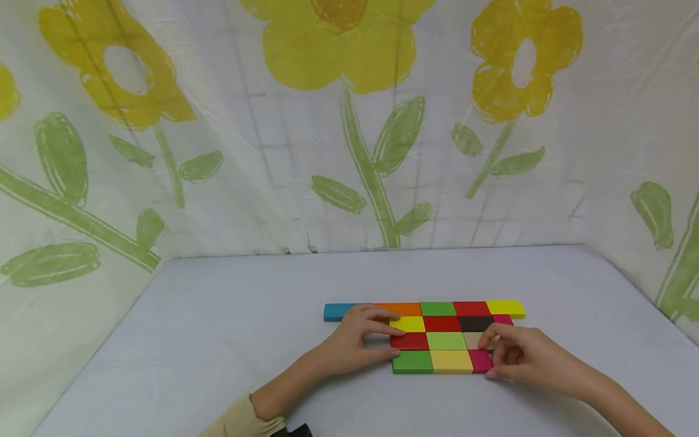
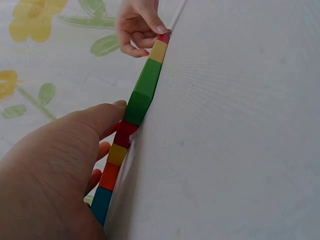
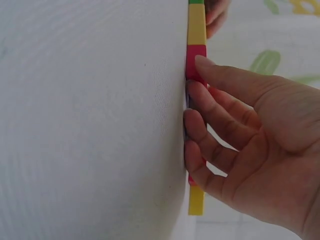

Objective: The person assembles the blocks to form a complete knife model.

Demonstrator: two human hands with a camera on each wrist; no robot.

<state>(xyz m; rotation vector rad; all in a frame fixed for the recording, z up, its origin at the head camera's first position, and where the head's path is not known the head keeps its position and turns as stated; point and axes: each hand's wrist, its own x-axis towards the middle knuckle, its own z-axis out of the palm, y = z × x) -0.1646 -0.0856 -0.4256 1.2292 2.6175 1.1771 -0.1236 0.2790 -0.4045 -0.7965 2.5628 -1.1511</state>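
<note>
Flat coloured blocks lie edge to edge in several rows on the table. My left hand [image 1: 357,343] is at the left ends of the rows, its fingers spread and loosely bent. Its thumb touches the left end of the green block [image 1: 412,362], and other fingertips reach the red block [image 1: 409,342] and the yellow block [image 1: 411,324]. At the right end of the nearest row, my right hand [image 1: 530,358] pinches the magenta block [image 3: 196,60], thumb on its near face and the other fingers curled beside it. These fingers partly cover a beige block [image 1: 472,340].
The farthest row runs from a blue block [image 1: 337,312] to a yellow end block [image 1: 506,308], past both sides of the nearer rows. A pale cloth covers the table [image 1: 235,328]. Behind it hangs a flower-printed curtain [image 1: 273,206].
</note>
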